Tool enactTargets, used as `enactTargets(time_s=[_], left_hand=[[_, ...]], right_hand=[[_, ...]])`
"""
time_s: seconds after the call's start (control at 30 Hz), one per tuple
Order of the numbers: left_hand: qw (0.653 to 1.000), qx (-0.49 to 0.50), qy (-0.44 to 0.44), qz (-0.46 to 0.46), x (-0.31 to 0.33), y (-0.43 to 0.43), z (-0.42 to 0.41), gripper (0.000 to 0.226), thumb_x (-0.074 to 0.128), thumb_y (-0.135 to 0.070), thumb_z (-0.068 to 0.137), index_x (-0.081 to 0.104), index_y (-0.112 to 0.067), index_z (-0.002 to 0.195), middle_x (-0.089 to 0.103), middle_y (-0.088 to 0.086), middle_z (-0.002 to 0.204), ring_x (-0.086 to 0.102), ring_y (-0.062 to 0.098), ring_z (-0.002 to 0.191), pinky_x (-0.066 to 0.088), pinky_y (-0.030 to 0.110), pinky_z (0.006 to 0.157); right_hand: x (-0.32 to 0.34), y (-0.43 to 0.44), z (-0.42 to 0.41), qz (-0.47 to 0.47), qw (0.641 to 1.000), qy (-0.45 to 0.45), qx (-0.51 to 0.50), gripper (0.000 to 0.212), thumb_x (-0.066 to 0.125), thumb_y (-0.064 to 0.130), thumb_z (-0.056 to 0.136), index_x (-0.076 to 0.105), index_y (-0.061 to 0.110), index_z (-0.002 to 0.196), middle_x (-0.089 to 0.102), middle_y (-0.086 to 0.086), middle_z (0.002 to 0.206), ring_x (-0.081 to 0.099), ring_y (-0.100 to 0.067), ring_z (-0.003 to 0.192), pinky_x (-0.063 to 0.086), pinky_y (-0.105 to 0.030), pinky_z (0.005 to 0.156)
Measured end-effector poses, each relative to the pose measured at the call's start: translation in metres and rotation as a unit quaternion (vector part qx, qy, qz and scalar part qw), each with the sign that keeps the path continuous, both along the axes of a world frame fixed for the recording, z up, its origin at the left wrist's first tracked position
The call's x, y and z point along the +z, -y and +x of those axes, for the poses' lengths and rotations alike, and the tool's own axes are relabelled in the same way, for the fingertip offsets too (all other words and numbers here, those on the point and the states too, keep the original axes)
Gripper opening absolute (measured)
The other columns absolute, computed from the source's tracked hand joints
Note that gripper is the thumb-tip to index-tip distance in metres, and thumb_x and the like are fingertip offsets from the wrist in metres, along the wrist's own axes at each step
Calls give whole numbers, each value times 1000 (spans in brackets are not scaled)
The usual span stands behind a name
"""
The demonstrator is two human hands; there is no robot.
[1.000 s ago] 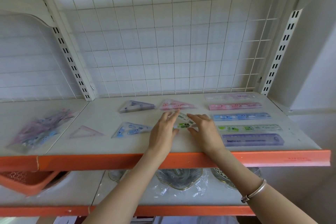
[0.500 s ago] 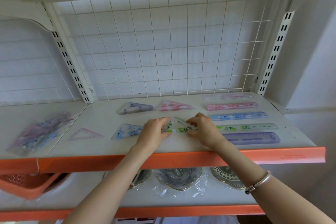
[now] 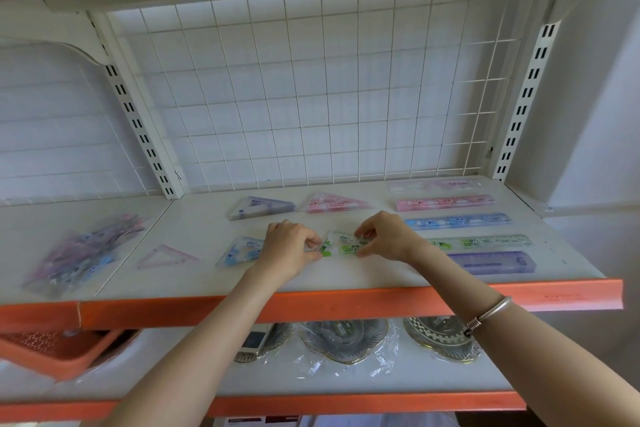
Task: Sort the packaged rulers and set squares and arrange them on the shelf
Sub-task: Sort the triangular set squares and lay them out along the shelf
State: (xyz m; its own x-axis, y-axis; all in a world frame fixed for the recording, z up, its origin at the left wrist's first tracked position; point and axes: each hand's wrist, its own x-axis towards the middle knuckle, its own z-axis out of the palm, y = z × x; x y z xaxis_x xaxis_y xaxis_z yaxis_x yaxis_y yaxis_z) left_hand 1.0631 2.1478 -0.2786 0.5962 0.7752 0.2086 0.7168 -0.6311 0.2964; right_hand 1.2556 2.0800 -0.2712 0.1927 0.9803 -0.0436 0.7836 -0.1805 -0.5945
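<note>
A green set square in clear wrap [image 3: 341, 245] lies on the white shelf [image 3: 346, 274]. My left hand [image 3: 289, 248] pinches its left end and my right hand [image 3: 386, 237] pinches its right end. Around it lie a blue set square [image 3: 239, 251], a purple one [image 3: 261, 208], a pink one [image 3: 337, 203] and a pale pink one [image 3: 166, 255]. To the right, several packaged rulers sit in a column: clear pink [image 3: 443, 186], pink [image 3: 445, 203], blue [image 3: 457, 221], green [image 3: 481, 241], purple [image 3: 491, 262].
A bag of mixed rulers and set squares [image 3: 83, 250] lies on the left shelf section. A wire grid [image 3: 311, 87] backs the shelf, whose front edge is orange [image 3: 346, 303]. Below are wrapped glass plates [image 3: 343, 343] and an orange basket [image 3: 55, 350].
Both hands went from lying flat over the green set square to pinching its two ends. The camera has tilted slightly downward.
</note>
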Motion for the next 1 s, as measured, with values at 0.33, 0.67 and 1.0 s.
enactTargets(time_s=[0.33,0.67,1.0], left_hand=[[1000,10,-10,4,3,-3,0,36,69,-42,83,66,-27,115,68,-12,103,53,12,107,27,30,94],[996,48,-35,59,16,-17,-6,34,50,-44,95,62,-26,122,63,-9,119,51,17,117,27,32,96],[996,56,-48,48,19,-30,-7,34,50,-40,95,59,-26,125,62,-7,120,52,17,117,27,32,93]], right_hand=[[-2,0,-1,3,1000,28,12,49,75,13,75,62,5,122,64,-9,116,59,-17,100,44,-16,81],[2,-5,-8,6,999,39,16,59,80,32,74,62,6,123,62,-6,120,56,-17,106,36,-16,77],[-6,-10,-7,16,999,34,22,51,80,27,73,65,6,116,64,-8,113,55,-13,93,40,-16,76]])
